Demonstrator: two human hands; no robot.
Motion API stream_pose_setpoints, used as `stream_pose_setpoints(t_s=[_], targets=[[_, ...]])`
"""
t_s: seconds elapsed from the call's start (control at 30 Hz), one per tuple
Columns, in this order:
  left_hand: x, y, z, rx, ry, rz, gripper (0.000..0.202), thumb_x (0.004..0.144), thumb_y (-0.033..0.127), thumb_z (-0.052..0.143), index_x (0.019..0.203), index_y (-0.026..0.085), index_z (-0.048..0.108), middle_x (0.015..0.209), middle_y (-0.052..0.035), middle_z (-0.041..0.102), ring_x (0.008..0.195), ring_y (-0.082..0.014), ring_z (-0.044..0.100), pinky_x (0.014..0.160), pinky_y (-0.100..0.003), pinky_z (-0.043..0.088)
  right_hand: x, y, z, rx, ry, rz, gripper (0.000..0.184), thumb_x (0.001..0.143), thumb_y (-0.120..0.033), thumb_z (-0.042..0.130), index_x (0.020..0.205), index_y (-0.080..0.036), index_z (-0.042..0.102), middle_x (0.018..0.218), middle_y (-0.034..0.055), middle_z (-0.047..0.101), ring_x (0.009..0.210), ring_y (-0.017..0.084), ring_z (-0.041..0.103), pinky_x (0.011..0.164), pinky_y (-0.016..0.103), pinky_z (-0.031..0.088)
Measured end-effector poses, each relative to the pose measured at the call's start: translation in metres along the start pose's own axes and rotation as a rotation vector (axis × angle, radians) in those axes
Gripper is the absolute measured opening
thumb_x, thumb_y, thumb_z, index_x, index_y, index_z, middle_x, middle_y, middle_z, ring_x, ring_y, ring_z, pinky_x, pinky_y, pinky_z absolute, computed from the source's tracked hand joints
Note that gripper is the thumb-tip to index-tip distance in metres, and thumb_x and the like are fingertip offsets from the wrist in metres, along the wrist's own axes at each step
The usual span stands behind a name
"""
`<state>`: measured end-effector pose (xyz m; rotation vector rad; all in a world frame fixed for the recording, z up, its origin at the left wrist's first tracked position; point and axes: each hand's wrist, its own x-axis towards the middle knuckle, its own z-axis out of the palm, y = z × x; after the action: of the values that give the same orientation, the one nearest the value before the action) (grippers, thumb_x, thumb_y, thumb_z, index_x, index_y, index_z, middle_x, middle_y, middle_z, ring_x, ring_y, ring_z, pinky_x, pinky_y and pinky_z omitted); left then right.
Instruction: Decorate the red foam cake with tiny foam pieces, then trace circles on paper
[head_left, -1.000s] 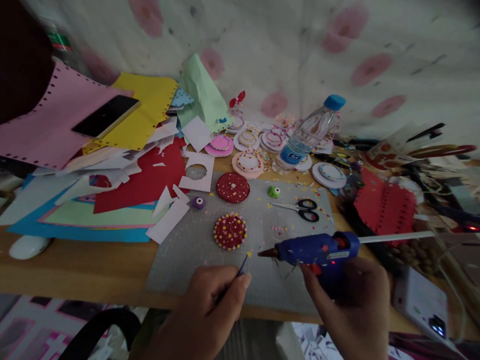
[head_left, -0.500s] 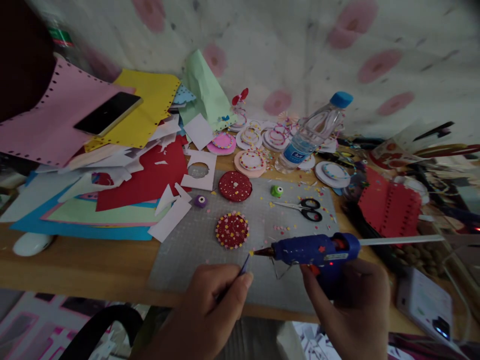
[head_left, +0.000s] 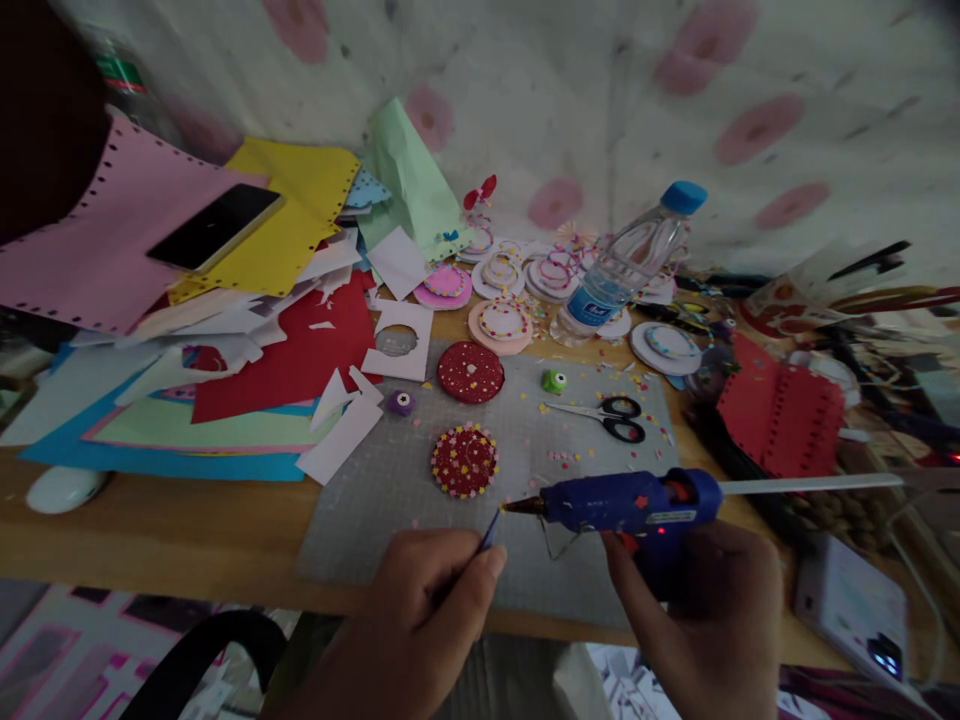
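Note:
My left hand point(head_left: 439, 600) pinches a pair of dark tweezers point(head_left: 490, 530), and a tiny yellow piece point(head_left: 502, 509) sits at their tip. Wrapped round the handle of a blue hot glue gun point(head_left: 626, 500) is my right hand point(head_left: 705, 610). The gun's nozzle meets or nearly meets the yellow piece; I cannot tell whether they touch. Just beyond the tips lies a dark red disc point(head_left: 465, 461) edged with small pink and yellow stars. A second red disc point(head_left: 471, 372), dotted white, lies behind it on the grey cutting mat point(head_left: 360, 520).
Black-handled scissors point(head_left: 604, 412), a green punch point(head_left: 554, 381) and a purple punch point(head_left: 401, 401) rest on the mat. A water bottle point(head_left: 615, 275) stands behind, among several decorated paper discs. Coloured paper point(head_left: 292, 365) is piled left; a phone point(head_left: 855, 610) lies right.
The glue gun has shifted very slightly, its nozzle drawing closer to the yellow piece at the tweezers' tip. My left hand stays almost still.

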<state>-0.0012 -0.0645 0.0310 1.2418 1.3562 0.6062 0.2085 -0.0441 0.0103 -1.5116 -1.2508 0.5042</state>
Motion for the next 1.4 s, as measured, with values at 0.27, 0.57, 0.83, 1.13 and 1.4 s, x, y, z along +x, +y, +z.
stream_pose_setpoints(t_s=[0.27, 0.57, 0.83, 1.13, 1.4], targets=[[-0.0008, 0.0028, 0.0000, 0.009, -0.009, 0.011, 0.047, 0.099, 0.045, 0.037, 0.058, 0.022, 0.030, 0.054, 0.0042, 0.037, 0.059, -0.0134, 0.043, 0.064, -0.030, 0.033, 0.0015, -0.0042, -0.0027, -0.039, -0.038, 0.042, 0.040, 0.067, -0.030, 0.084, 0.083, -0.023, 0.049, 0.064, -0.0029, 0.058, 0.051, 0.013, 0.054, 0.041, 0.021, 0.039], [-0.0012, 0.0036, -0.0010, 0.022, -0.004, 0.016, 0.048, 0.100, 0.045, 0.037, 0.058, 0.022, 0.031, 0.054, 0.0042, 0.037, 0.059, -0.0133, 0.044, 0.064, -0.030, 0.033, -0.0015, 0.0029, -0.0035, -0.024, -0.006, 0.032, 0.043, 0.066, -0.031, 0.085, 0.090, -0.021, 0.050, 0.071, -0.0005, 0.062, 0.057, 0.013, 0.058, 0.046, 0.021, 0.045], [-0.0015, 0.0025, 0.0001, 0.009, -0.010, 0.005, 0.048, 0.100, 0.045, 0.037, 0.058, 0.022, 0.030, 0.054, 0.0041, 0.037, 0.059, -0.0134, 0.043, 0.063, -0.030, 0.033, 0.0008, -0.0041, -0.0018, -0.062, -0.032, 0.074, 0.043, 0.066, -0.042, 0.086, 0.078, -0.022, 0.049, 0.058, -0.0049, 0.050, 0.049, 0.011, 0.048, 0.038, 0.020, 0.033], [0.0004, 0.0038, -0.0005, 0.034, -0.005, 0.010, 0.047, 0.099, 0.045, 0.037, 0.058, 0.022, 0.031, 0.054, 0.0029, 0.039, 0.062, -0.0147, 0.045, 0.063, -0.030, 0.033, 0.0005, 0.0010, -0.0048, -0.054, 0.017, -0.052, 0.039, 0.066, -0.028, 0.084, 0.086, -0.022, 0.051, 0.071, -0.0028, 0.056, 0.057, 0.012, 0.056, 0.046, 0.020, 0.044], [-0.0007, 0.0010, 0.0002, 0.033, 0.011, 0.000, 0.048, 0.098, 0.047, 0.038, 0.058, 0.022, 0.031, 0.053, 0.0027, 0.039, 0.062, -0.0150, 0.045, 0.063, -0.030, 0.034, 0.0012, -0.0026, -0.0053, -0.020, -0.022, -0.057, 0.038, 0.068, -0.021, 0.081, 0.088, -0.022, 0.049, 0.064, -0.0054, 0.057, 0.049, 0.010, 0.053, 0.041, 0.018, 0.041]])
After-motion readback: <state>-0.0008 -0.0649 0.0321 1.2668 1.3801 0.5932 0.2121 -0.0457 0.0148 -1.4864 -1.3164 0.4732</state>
